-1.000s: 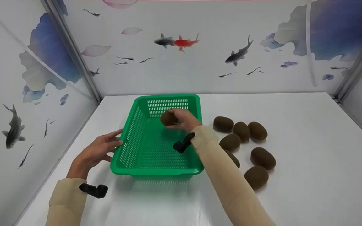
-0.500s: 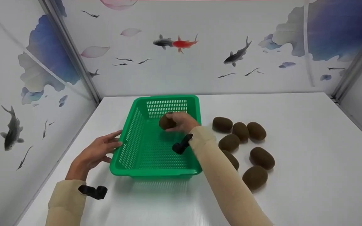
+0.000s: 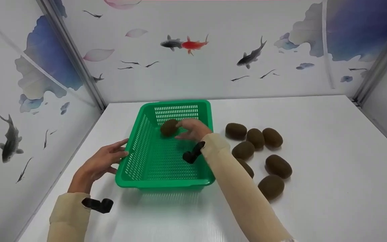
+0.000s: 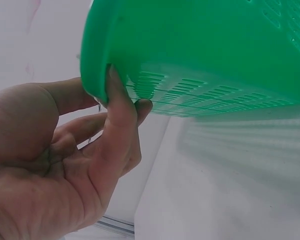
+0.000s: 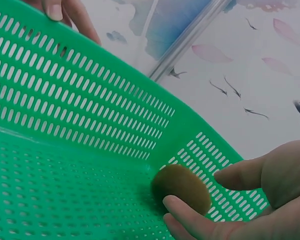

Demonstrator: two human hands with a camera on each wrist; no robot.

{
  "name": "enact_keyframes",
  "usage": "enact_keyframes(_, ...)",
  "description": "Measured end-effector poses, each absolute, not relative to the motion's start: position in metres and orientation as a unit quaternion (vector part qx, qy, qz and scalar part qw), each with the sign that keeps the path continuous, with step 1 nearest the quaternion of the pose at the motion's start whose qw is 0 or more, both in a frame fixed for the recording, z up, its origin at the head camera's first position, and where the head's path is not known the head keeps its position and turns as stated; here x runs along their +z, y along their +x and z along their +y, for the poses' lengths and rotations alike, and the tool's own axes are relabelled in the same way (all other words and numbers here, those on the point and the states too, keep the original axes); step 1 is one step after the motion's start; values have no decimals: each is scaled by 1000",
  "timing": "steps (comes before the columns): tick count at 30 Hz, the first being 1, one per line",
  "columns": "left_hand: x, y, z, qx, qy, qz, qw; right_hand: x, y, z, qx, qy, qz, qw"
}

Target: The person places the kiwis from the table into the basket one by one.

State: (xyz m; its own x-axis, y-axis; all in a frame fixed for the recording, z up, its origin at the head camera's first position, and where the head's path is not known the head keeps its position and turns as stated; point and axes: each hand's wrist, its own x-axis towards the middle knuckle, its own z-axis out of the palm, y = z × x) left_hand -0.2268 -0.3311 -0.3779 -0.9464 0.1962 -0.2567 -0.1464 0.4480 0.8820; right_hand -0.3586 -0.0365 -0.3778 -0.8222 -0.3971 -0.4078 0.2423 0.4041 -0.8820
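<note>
A brown, fuzzy kiwifruit (image 3: 169,128) rests in the far part of a green plastic basket (image 3: 165,184), close to its back wall. Just to its right is my right hand (image 3: 193,129), thumb and fingers spread apart. In the right wrist view, one fingertip overlaps the kiwifruit (image 5: 182,187) while the thumb stands off it. My left hand (image 3: 102,161) holds the basket's left rim. Seen from the left wrist, its fingers (image 4: 117,115) bend up under the rim, against the slotted side wall.
On the white table (image 3: 334,161), right of the basket, lie several more kiwifruit (image 3: 255,138); one is partly hidden by my right forearm. Walls painted with fish enclose the table at the back and sides.
My right hand has lowered the kiwifruit into the basket and let go of it; the fruit now sits slightly farther left, away from the palm. The left hand keeps its place at the rim.
</note>
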Motion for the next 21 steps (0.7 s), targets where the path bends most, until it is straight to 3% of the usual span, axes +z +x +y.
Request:
enact_keyframes(3, -377, -227, -330, 524, 14, 836, 164, -375, -358, -36, -682, 65, 658, 313)
enact_keyframes(6, -378, -226, -330, 524, 14, 835, 166, -372, -355, -33, -720, 110, 610, 311)
enact_keyframes(21, -379, -226, -329, 529, 22, 833, 161, -331, -331, -8, -683, -31, 661, 310)
